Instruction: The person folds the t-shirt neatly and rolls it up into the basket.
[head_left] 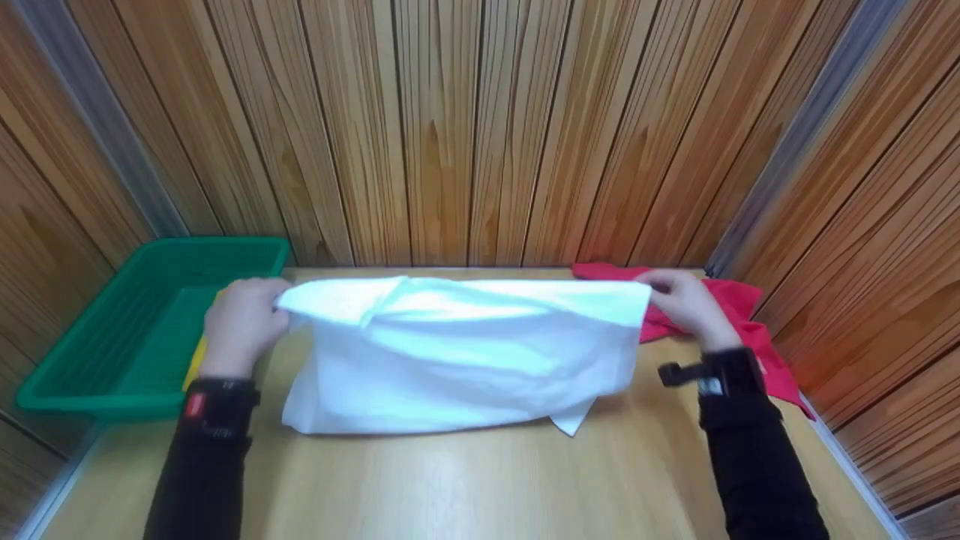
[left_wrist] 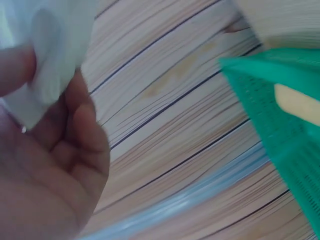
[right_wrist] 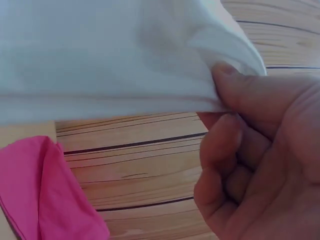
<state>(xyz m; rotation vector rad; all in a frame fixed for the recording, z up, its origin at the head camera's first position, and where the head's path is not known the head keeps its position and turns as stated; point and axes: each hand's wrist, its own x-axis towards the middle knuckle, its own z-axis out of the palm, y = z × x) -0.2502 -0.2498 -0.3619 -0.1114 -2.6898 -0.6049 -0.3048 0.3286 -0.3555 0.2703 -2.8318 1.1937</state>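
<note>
A white cloth (head_left: 465, 360) is stretched sideways between both hands over the table, its lower part hanging in soft folds with one corner poking down at the right. My left hand (head_left: 246, 322) pinches its upper left corner; in the left wrist view the thumb presses the bunched white fabric (left_wrist: 55, 60) against curled fingers. At the upper right corner, my right hand (head_left: 686, 304) pinches the fabric between thumb and fingers, as the right wrist view shows on the white cloth (right_wrist: 110, 55). The cloth looks like a garment, but I cannot tell its kind.
A green basket (head_left: 90, 405) stands at the left, with a yellow item (head_left: 196, 364) at its right side, partly behind the left hand. Crumpled red-pink fabric (head_left: 765, 360) lies at the back right, partly behind the right hand. Wood-panelled walls (head_left: 442, 135) enclose the table (head_left: 450, 487).
</note>
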